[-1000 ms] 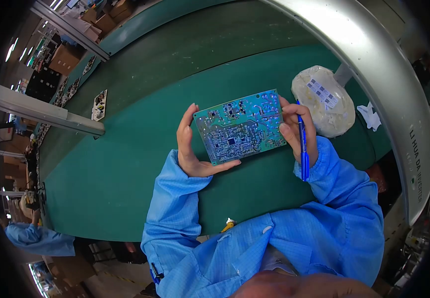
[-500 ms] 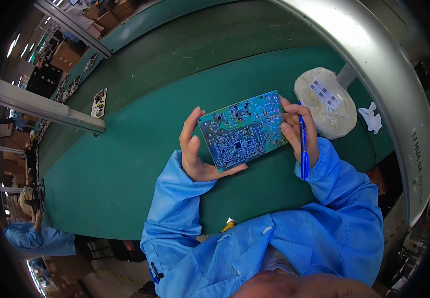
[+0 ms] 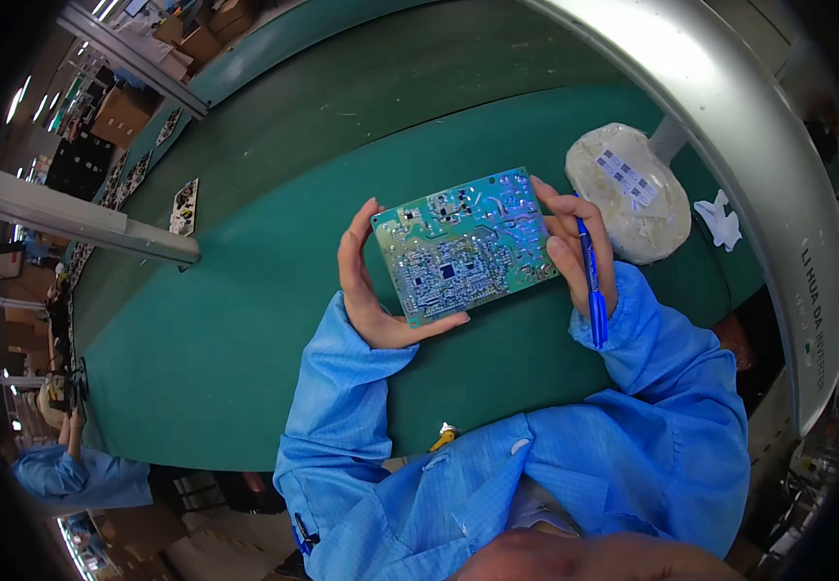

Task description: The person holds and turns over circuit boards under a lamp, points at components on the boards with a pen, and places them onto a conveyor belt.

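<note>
A green circuit board point(image 3: 468, 247) is held up over the green bench, its face with solder joints and small chips turned toward me. My left hand point(image 3: 373, 305) grips its left side, thumb along the lower edge and fingers at the upper left corner. At the right edge, my right hand point(image 3: 579, 242) holds the board between thumb and fingers. A blue pen point(image 3: 592, 281) is tucked in that same right hand, pointing down along the palm toward the sleeve. The board's underside is hidden.
Right of the board lies a pale, plastic-wrapped bundle point(image 3: 627, 194) with printed labels, and beside it a crumpled white scrap point(image 3: 719, 221). A curved lamp arm point(image 3: 729, 107) arches over the right. Across the belt sits another board point(image 3: 184, 207). A co-worker point(image 3: 76, 470) is at far left.
The board has shifted slightly left and up with both hands, and its tilt has changed so its face looks lighter. The pen stays in the right hand.
</note>
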`<state>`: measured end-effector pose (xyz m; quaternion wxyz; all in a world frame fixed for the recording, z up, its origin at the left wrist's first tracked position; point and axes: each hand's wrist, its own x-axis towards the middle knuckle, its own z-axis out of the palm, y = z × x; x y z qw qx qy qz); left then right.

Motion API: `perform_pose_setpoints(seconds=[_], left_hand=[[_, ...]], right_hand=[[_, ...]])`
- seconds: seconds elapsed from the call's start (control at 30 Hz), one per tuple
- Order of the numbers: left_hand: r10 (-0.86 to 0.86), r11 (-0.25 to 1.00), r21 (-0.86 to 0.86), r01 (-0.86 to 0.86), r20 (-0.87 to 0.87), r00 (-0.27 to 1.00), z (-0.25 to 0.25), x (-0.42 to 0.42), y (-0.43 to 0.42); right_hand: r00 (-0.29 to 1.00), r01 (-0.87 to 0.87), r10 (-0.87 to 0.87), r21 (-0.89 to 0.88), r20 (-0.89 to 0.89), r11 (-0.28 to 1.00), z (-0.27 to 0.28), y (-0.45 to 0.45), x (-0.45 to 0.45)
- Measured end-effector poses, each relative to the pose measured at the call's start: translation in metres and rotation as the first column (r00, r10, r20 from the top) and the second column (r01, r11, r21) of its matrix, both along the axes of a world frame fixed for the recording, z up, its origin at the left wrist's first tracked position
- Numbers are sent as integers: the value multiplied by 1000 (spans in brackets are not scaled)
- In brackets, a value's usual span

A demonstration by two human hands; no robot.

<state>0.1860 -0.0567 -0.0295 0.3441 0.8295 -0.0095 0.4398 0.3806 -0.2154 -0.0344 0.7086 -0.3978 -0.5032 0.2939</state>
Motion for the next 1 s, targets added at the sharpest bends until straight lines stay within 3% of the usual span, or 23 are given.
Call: perform_pose_setpoints(seconds=[0.57,1.0], left_hand=[[33,996,88,-28,-57,998,-24,12,16],[28,999,27,-28,-26,999,-30,18,16]], right_hand=[[984,94,-102,59,145,994,-12,-4,11],[996,1,-8,79,86,997,-20,-1,22]])
